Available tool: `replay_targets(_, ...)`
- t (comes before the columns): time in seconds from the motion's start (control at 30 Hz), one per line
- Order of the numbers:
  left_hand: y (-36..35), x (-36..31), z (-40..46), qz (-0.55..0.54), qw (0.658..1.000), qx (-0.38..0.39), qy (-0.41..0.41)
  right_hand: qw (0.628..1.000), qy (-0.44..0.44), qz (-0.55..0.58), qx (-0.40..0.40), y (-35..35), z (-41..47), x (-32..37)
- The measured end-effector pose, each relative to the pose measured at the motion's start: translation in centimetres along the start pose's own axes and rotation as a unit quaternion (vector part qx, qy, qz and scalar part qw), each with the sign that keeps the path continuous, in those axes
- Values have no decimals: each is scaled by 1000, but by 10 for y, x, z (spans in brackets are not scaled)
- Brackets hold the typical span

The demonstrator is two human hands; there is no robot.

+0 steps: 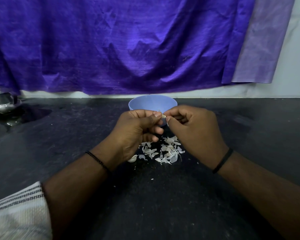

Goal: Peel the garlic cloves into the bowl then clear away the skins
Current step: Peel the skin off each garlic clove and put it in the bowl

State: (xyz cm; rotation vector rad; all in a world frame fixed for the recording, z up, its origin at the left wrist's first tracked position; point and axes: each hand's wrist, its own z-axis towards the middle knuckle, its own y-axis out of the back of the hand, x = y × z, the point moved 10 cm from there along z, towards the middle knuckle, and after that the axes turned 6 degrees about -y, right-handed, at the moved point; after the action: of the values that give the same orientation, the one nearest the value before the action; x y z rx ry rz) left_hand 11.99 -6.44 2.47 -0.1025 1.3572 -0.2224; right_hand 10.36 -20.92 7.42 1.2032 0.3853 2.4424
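**Head view: two hands pinch one garlic clove over the skins**

The head view looks down at a dark desk [215,196]. Two hands meet in the middle. The left hand [137,130] and the right hand [192,129] each have curled fingers, and both pinch one small garlic clove [163,116] between them. Only a tiny pale tip of the clove shows.

One blue bowl [151,103] sits on the desk just behind the hands. What is inside it cannot be seen.

A pile of white skins [161,151] lies on the desk under the hands, near the bowl. There are too many thin bits to count. A few tiny crumbs lie nearer the person.

Each wrist has one black band, so two in all. One striped sleeve [17,210] shows at the bottom left. One big purple cloth [111,45] hangs behind. One shiny metal pot [2,103] sits at the far left.
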Motion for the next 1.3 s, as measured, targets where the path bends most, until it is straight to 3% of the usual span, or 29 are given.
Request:
replay_targets(0.77, 0, -2, 2, 50, 998, -2, -32, 989, 85, -107, -53, 2, -7, 18)
replay_targets(1.03, -1, 1, 0, 11, 1000, -9, -8, 999, -7, -37, -32, -3, -2, -1)
replay_targets(1.3, 1, -1, 1, 11, 1000, -14, -22, 1000, -24, 1, -7, -3, -2, -4)
